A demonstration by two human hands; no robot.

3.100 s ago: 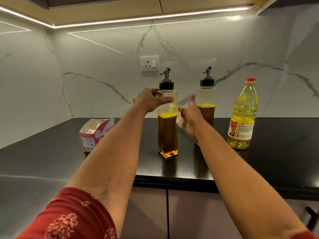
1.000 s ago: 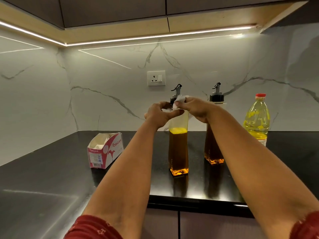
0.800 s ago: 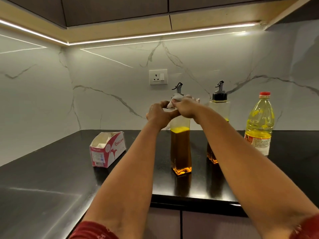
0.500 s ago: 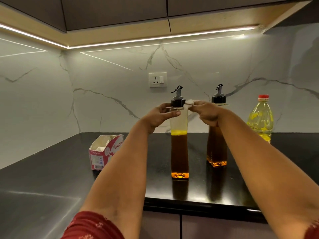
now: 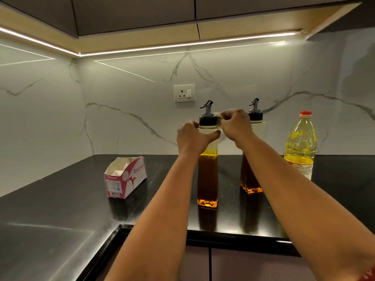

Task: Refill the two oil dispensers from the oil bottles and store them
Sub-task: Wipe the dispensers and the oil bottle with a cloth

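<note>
Since half a second ago the tissue (image 5: 217, 114) sits higher, now level with the black cap (image 5: 207, 120) of the near dispenser (image 5: 207, 169); both hands barely shift. Left hand (image 5: 192, 139) wraps the clear upper part of that dispenser just under the cap, fingers curled round it, thumb across the front. Right hand (image 5: 236, 126) pinches the white tissue between thumb and fingertips and holds it against the cap's right side.

Near dispenser stands upright on the black counter (image 5: 60, 209), long axis vertical, grey spout (image 5: 207, 105) pointing left. It holds dark amber oil to roughly two thirds, with a yellow line at the surface and clear above. Far dispenser (image 5: 252, 179) stands upright just right and behind, partly hidden by the right forearm, spout also pointing left, same dark oil inside; its level is hidden.

Oil bottle (image 5: 301, 145) stands upright further right, red cap, pale yellow oil filling most of it, white label too small to read.

Tissue box (image 5: 124, 177), pink and white, lies well left of the dispensers, open on top, white tissues inside, "ORIGAMI" printed on its side. White socket (image 5: 184, 93) on the marble wall behind.
</note>
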